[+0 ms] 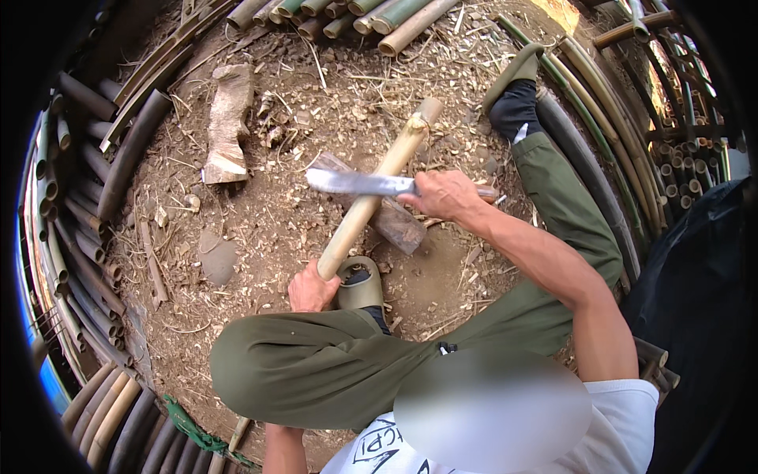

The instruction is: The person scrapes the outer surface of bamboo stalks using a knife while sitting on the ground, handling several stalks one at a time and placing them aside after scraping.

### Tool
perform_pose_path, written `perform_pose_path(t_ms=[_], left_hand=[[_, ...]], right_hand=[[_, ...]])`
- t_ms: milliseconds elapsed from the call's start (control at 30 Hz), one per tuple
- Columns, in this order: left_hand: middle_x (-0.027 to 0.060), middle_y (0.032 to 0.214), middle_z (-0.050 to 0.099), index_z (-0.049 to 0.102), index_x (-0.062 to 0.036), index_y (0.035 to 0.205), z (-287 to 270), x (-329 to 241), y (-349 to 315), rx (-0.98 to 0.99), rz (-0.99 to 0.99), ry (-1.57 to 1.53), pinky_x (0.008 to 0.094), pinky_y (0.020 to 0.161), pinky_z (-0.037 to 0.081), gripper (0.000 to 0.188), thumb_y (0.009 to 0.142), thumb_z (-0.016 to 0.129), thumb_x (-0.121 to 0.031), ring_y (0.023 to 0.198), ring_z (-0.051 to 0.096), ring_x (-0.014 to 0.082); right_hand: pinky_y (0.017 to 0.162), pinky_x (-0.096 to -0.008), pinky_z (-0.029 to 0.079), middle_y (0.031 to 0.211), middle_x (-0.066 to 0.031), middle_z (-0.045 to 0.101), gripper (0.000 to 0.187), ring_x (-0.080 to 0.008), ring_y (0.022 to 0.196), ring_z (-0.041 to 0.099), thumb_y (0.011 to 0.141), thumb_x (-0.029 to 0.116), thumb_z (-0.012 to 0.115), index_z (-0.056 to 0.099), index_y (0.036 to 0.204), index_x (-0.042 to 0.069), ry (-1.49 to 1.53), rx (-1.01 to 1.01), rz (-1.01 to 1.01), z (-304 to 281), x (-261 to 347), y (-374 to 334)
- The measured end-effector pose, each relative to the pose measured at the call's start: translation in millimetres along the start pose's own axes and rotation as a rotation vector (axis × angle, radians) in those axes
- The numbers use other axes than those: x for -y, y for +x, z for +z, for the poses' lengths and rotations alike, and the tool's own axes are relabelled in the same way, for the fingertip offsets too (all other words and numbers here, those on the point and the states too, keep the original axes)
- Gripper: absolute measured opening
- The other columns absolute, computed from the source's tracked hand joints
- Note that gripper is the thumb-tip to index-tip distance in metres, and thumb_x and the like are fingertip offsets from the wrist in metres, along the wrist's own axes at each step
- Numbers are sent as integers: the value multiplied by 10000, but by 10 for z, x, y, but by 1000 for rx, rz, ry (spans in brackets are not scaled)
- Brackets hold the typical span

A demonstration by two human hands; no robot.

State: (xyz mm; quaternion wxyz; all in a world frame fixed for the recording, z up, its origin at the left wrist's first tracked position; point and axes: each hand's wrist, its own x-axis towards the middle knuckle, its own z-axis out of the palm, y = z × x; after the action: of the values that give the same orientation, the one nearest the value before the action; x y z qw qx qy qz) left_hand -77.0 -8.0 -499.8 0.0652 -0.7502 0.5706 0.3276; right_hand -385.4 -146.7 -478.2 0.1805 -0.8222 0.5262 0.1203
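Observation:
My left hand point(313, 288) is closed round the near end of a pale bamboo pole point(351, 229), just beside my left shoe. The pole slants up and away to the right, its far part lying across a short dark wooden block point(395, 223) on the ground. In my right hand point(448, 195) is the wooden handle of a machete point(359, 183), whose broad blade points left. That blade crosses over the pole near its middle; whether it touches the pole I cannot tell. Motion slightly blurs the blade's tip.
Wood chips cover the dirt floor point(260, 261). A rough piece of split wood point(230, 122) lies at the far left, with a flat stone point(217, 257) nearer. Bamboo poles point(403, 20) are stacked at the far side, left and right. A black sheet point(695, 292) hangs at the right.

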Motion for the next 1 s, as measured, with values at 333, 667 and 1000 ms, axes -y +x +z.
perform_pose_path(t_ms=[333,667,1000], left_hand=[[239,875,713,700,-86,1034,54,-53,93,38,13,13,521,817,549,419,701,711,-340,874,691,438],[234,888,714,710,-106,1068,31,-38,69,38,23,12,504,805,553,446,694,712,-348,872,694,415],[196,866,726,722,-30,1036,-55,182,240,280,-22,-261,421,782,549,484,638,749,-306,819,720,312]], right_hand=[[551,-462,553,709,-244,678,590,-369,645,704,997,532,481,659,827,-4,27,-185,383,-498,-670,158],[576,-469,564,716,-207,689,695,-340,635,702,980,643,419,676,862,9,41,-286,631,-735,-1369,349],[522,-442,532,657,-146,628,630,-282,560,646,981,631,437,593,813,44,71,-192,130,52,-391,-8]])
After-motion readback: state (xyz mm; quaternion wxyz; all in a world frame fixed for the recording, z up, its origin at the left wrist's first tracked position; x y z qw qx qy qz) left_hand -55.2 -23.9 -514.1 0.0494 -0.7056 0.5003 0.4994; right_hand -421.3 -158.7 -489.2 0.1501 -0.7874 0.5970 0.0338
